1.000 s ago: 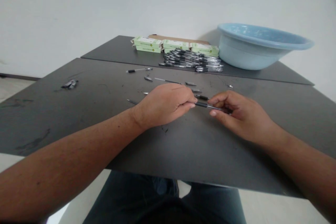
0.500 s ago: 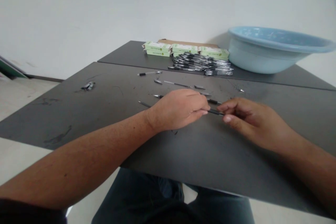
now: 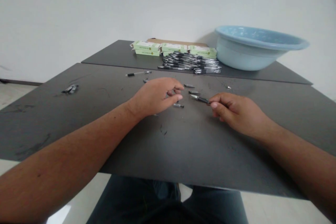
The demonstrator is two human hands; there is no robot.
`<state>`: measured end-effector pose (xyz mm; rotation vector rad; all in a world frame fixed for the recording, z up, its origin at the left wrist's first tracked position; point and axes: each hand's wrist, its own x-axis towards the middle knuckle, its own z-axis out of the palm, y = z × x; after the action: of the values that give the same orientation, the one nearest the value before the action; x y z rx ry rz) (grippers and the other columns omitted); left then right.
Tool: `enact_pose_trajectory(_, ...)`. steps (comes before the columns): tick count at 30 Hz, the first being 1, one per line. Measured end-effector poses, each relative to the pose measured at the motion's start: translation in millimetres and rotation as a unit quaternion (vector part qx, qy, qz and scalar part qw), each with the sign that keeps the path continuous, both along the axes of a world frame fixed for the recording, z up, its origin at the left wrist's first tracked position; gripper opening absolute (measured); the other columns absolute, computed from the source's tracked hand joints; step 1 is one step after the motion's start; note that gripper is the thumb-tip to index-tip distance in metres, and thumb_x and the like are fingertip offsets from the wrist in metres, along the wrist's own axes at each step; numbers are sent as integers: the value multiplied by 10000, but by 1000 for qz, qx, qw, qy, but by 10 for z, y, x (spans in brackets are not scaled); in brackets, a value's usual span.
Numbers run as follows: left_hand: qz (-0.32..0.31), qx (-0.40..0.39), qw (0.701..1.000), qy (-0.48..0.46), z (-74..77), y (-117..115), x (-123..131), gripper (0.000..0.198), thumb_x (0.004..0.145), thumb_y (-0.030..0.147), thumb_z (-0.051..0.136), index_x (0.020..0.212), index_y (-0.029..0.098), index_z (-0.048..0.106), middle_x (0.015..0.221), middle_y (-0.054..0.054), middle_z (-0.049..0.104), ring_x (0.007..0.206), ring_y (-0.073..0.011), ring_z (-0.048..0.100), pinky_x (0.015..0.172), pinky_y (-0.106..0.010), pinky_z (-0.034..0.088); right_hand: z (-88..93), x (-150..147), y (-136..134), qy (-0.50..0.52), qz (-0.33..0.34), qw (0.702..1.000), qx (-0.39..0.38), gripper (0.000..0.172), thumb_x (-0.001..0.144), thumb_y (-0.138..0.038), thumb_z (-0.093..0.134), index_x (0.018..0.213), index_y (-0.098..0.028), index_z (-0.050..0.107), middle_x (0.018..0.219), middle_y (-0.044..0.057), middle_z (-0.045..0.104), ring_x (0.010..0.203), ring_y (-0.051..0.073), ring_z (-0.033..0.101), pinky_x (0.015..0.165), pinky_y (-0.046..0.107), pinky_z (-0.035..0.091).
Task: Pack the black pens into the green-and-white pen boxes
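Note:
My right hand (image 3: 236,113) pinches a black-gripped pen (image 3: 201,99) between thumb and fingers, its silver tip pointing left and slightly away from me. To the left, my left hand (image 3: 159,95) hovers over the table with thumb and forefinger apart, and nothing shows between them. A short pen part (image 3: 179,105) lies just under its thumb. Two dark pen caps lie between the hands, one farther off (image 3: 189,86) and one nearer the held pen's tip (image 3: 194,92). Other loose parts are partly hidden under my left hand.
A heap of pens (image 3: 189,62) lies at the back, before green-and-white boxes (image 3: 147,48). A blue basin (image 3: 244,54) stands at the back right. A single pen (image 3: 138,73) and a crumpled dark scrap (image 3: 70,89) lie on the dark table (image 3: 183,157).
My left hand has let go of the dark pen part between both hands and moved left, its fingers parting. My right hand now holds a pen with its tip showing. The view has turned right.

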<state>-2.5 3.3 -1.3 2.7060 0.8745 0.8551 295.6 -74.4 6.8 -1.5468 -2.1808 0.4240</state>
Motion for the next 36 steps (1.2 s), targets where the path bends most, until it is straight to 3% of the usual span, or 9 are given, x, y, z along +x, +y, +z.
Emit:
enact_pose_trajectory(3, 32, 20, 998, 43, -28, 125, -21, 285, 1014, 312, 597, 1179, 170, 782, 1116, -87, 823, 1025, -241, 765, 989, -381, 571, 2, 52, 79, 7, -71, 997, 14, 275, 1018, -446, 551, 966, -248, 733, 764, 28, 792, 631, 206, 713, 654, 337, 498)
enact_pose_trajectory(7, 55, 18, 991, 117, -8, 201, 61, 290, 1012, 298, 568, 1128, 167, 799, 1089, -97, 828, 1068, -287, 757, 978, -416, 566, -20, 119, 171, 38, -126, 991, 15, 286, 1017, -461, 550, 967, -236, 719, 754, 28, 792, 575, 194, 691, 646, 341, 499)
enact_pose_trajectory(14, 32, 28, 976, 212, 40, 393, 479, 341, 1040, 242, 524, 1228, 170, 799, 1188, -111, 809, 1131, -266, 745, 984, -375, 554, -59, 191, 239, 43, -131, 990, 37, 294, 1024, -455, 562, 937, -225, 723, 736, 30, 784, 609, 199, 695, 654, 341, 482)
enact_pose_trajectory(18, 31, 55, 972, 225, -28, 546, 747, 323, 1033, 266, 562, 1218, 204, 819, 1143, -114, 792, 1105, -264, 741, 941, -360, 551, -52, 199, 240, 51, -126, 989, 56, 256, 1024, -415, 569, 937, -230, 723, 759, 31, 795, 694, 212, 714, 700, 342, 484)
enact_pose_trajectory(22, 29, 60, 967, 247, -124, 654, 862, 295, 1002, 252, 596, 1156, 215, 845, 1090, -118, 785, 1062, -277, 745, 905, -371, 553, -42, 195, 245, 59, -129, 988, 52, 242, 1030, -409, 573, 967, -230, 723, 782, 30, 798, 713, 210, 717, 735, 338, 482)
enact_pose_trajectory(28, 45, 48, 970, 234, -140, 604, 792, 257, 993, 229, 582, 1103, 169, 807, 1107, -126, 779, 1098, -278, 728, 966, -381, 554, -42, 184, 256, 54, -125, 989, 54, 245, 1020, -406, 575, 967, -221, 727, 766, 32, 786, 730, 213, 713, 754, 339, 477)
enact_pose_trajectory(36, 87, -4, 984, 156, 99, 255, 322, 237, 1015, 266, 550, 1139, 161, 723, 1077, -107, 787, 1000, -250, 729, 898, -365, 549, -65, 194, 203, 46, -77, 992, 91, 231, 1003, -376, 601, 1051, -227, 771, 870, 45, 814, 817, 229, 728, 766, 338, 503)
